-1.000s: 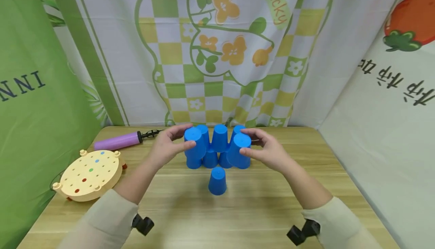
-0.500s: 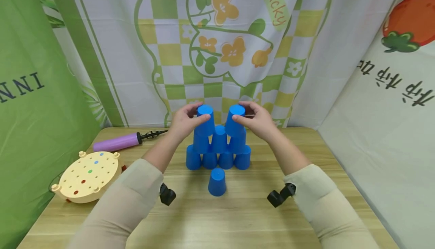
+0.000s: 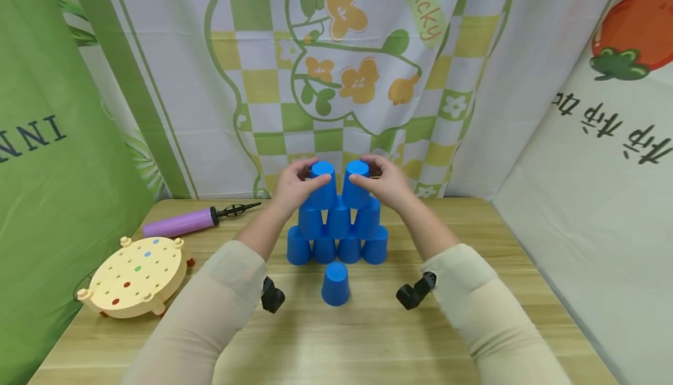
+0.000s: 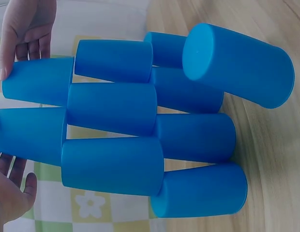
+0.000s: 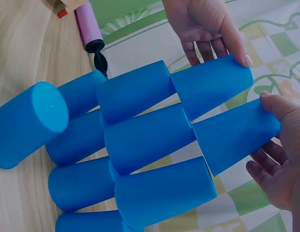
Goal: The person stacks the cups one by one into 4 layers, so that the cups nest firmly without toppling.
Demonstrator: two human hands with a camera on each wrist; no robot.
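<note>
Blue cups stand upside down in a stack: a bottom row of several cups (image 3: pixel 349 249), then a middle row of three, whose centre cup (image 3: pixel 339 221) shows between the hands. On top, my left hand (image 3: pixel 295 187) grips one cup (image 3: pixel 323 189) between thumb and fingers. Beside it my right hand (image 3: pixel 387 185) grips another cup (image 3: pixel 356 189) the same way. Both cups sit on the middle row, with a narrow gap between them in the head view. In front of the stack a single blue cup (image 3: pixel 335 284) stands upside down on the table.
At the left of the wooden table (image 3: pixel 368 338) lies a purple hand pump (image 3: pixel 179 222) with a black end. Nearer stands a round cream pegged board (image 3: pixel 138 277) with coloured dots. A patterned curtain (image 3: pixel 363 134) hangs behind the stack.
Both hands have raised their cups from beside the stack onto the middle row, then drawn them inward, closer together. The single front cup has stayed put.
</note>
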